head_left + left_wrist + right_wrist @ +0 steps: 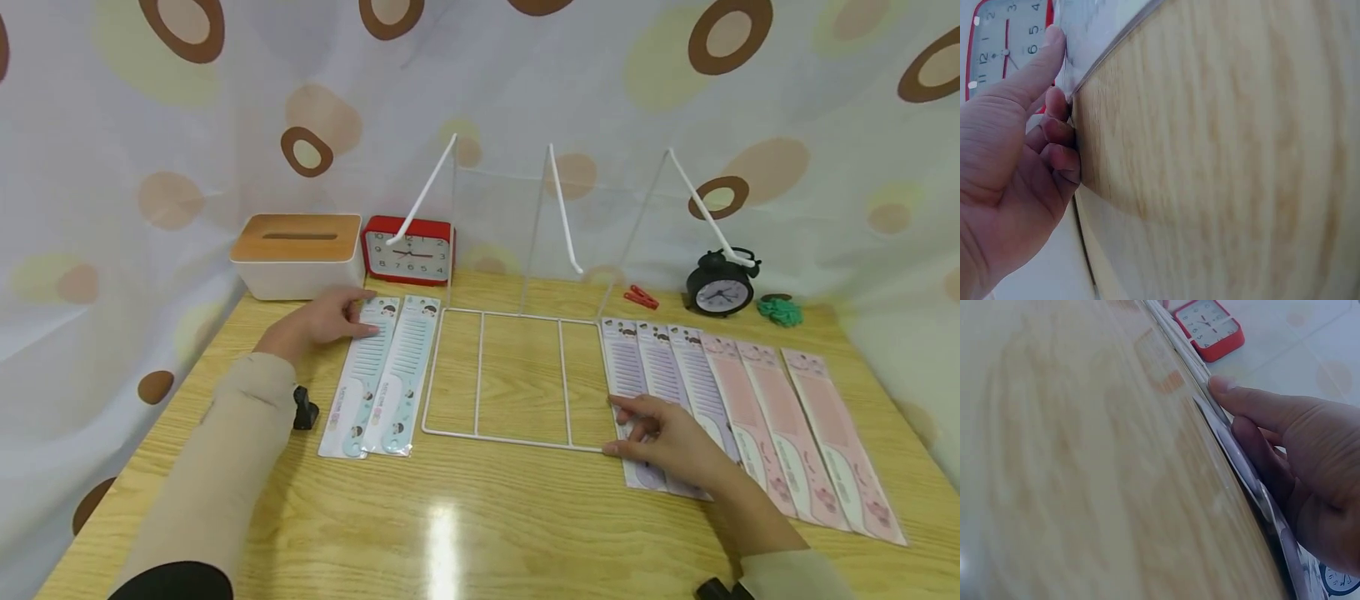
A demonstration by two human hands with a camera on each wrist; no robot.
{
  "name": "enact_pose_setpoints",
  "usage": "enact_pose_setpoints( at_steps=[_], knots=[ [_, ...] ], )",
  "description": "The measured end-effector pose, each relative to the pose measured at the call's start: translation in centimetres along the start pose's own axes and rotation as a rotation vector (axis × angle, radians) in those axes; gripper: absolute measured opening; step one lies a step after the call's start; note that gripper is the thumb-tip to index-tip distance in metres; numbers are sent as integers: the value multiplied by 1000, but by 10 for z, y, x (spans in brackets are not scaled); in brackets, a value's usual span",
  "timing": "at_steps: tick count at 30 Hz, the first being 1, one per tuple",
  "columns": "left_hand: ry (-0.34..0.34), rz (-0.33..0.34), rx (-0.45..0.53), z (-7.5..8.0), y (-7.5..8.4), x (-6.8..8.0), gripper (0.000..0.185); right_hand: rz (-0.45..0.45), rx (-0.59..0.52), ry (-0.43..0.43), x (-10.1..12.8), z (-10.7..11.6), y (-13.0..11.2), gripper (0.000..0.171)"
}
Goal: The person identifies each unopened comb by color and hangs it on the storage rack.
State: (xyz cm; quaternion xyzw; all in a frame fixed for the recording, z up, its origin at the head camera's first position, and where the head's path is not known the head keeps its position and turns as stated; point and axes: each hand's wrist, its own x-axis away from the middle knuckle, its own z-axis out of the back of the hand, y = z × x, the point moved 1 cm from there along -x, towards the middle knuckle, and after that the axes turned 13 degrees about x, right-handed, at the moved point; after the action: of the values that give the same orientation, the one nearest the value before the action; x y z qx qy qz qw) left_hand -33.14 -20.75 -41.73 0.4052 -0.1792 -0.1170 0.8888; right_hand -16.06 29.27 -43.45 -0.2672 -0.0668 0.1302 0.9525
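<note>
Left hand (322, 321) flat on blue comb pack (360, 375), right hand (663, 437) flat on purple comb pack (628, 392), both packs lengthwise, handles toward person.

Both hands flat, palms down
Left hand (322, 321) reaches forward, fingers straight; right hand (663, 437) spreads its fingers, both forearms in beige sleeves

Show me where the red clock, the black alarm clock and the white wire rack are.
red clock (408, 252), head view, on the middle of its dial.
black alarm clock (719, 292), head view, on its round face.
white wire rack (480, 375), head view, on a crossbar of its flat base.
</note>
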Motion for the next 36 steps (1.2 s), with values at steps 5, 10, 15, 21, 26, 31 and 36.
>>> enact_pose_setpoints(
  at_steps=[5,10,15,21,26,31,36],
  knots=[
    [-9,25,-11,5,5,-1,77,11,31,2,-2,1,-1,73],
    [-40,59,-59,8,12,0,81,3,4,-25,-5,2,-2,74],
    [-60,60,-63,6,15,1,79,-28,-9,-43,-3,2,-2,75],
    [-8,64,-37,7,17,8,68,-35,-2,-46,-6,7,-3,74],
    [57,47,-59,15,19,20,39,-12,-19,-44,-13,12,-3,73],
    [88,13,-68,23,21,33,29,-14,-34,-52,-11,10,-1,74],
    [73,-68,32,28,36,55,23,-28,-78,-65,-6,1,1,74]
  ],
)
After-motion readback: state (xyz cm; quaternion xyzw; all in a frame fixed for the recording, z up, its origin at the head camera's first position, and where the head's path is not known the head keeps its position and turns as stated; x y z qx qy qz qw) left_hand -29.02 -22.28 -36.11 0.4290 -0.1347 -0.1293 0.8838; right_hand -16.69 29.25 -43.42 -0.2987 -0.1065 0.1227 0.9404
